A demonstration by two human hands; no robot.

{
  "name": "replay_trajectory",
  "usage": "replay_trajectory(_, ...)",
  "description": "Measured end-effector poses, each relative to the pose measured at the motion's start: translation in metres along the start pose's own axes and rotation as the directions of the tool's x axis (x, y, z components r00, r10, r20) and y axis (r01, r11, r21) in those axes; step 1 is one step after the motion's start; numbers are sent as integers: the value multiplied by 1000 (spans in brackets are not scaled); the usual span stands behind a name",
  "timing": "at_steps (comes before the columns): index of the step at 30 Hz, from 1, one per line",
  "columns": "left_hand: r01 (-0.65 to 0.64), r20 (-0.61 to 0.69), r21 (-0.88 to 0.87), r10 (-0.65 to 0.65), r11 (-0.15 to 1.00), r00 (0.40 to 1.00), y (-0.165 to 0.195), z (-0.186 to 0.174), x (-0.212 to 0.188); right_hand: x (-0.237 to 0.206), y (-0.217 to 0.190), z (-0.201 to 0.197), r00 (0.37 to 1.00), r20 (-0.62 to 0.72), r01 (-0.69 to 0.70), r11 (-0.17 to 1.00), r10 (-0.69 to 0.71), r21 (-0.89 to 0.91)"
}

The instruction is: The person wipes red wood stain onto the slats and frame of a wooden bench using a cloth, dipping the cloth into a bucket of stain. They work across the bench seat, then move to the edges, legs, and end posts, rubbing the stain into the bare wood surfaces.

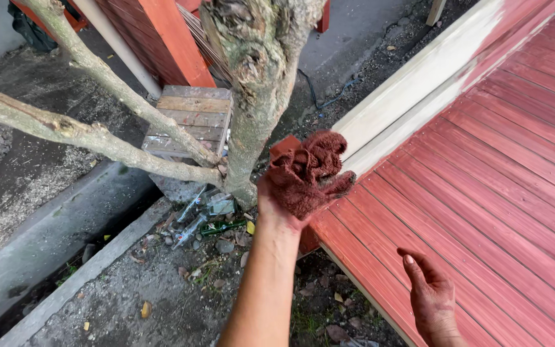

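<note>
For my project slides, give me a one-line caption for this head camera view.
Left hand holds up a stained red rag beside a tree trunk; the open, stained right hand hovers over red-stained wooden boards.

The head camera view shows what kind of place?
Likely an outdoor yard used for finishing woodwork. A red-stained slatted wooden panel lies on bare ground, a tree trunk stands beside it, and the left hand holds a stain-soaked rag.
</note>
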State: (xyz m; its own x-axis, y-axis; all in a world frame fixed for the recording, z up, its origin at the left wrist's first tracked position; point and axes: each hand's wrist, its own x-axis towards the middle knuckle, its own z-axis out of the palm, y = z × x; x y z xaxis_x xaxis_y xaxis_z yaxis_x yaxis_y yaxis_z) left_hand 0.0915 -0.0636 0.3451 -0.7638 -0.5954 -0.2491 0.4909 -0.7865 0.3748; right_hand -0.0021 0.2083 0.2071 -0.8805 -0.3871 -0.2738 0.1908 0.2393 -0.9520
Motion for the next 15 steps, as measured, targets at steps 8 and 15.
replay_trajectory(8, 227, -346, 247, -133, 942, 929, -39, -96, -46, -10, 44, -23, 998, 6, -60, 998, 60, -13)
replay_trajectory(15, -187, -666, 169, 251, 968, 702, -150, -239, 0, 0, 88, -29, 999, -28, -22, 999, 21, -26)
